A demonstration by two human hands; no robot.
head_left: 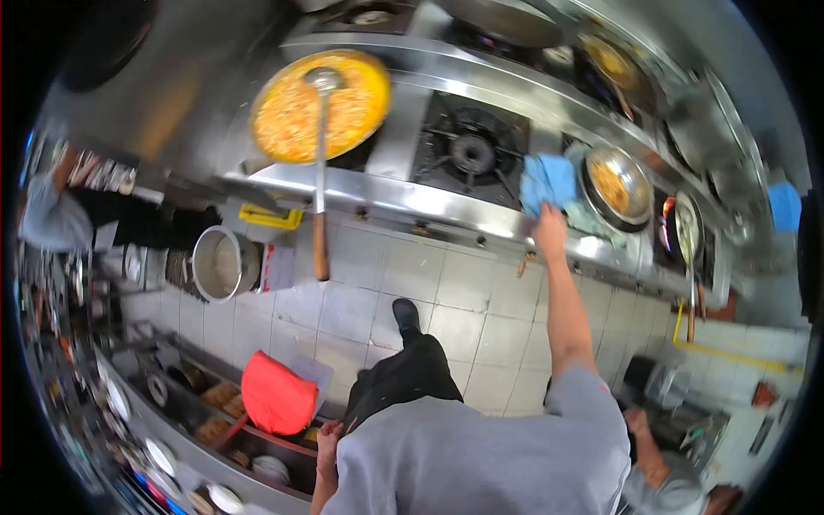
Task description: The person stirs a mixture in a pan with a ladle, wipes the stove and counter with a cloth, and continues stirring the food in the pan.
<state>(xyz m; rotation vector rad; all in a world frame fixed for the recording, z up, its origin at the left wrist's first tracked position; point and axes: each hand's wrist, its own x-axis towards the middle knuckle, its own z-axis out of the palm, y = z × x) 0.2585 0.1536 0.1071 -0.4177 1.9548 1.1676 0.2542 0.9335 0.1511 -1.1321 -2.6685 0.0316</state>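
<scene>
- Head view looks straight down on a person in a grey top standing at a long steel stove point(403, 193).
- Right hand point(549, 225) is stretched out to the front edge of the stove, its fingers closed on the lower edge of a blue cloth point(548, 180).
- That cloth lies bunched on the steel just left of a bowl point(618, 187) of yellow food and right of an unlit burner point(472, 153).
- Left hand point(329, 433) hangs low by the hip, fingers loosely curled; whether it holds anything, I cannot tell.
- Just beside the left hand is a red cloth point(276, 396) over the shelf point(215, 446) of dishes at the person's left.
- Wok point(319, 105) of orange-yellow rice sits on the left burner, a ladle point(321, 163) resting in it with its wooden handle hanging past the front edge.
- Judged from this, the cooking in the wok looks largely done: the food is mixed and coloured, and the ladle is let go.
- Bowl at the right already holds a portion, so some plating seems finished.
- Wiping looks only begun: the cloth is still bunched at one spot near the front edge, and most of the steel shows no sign of a pass.
- Another person's arm point(648, 446) shows at the lower right, well apart from the stove.
</scene>
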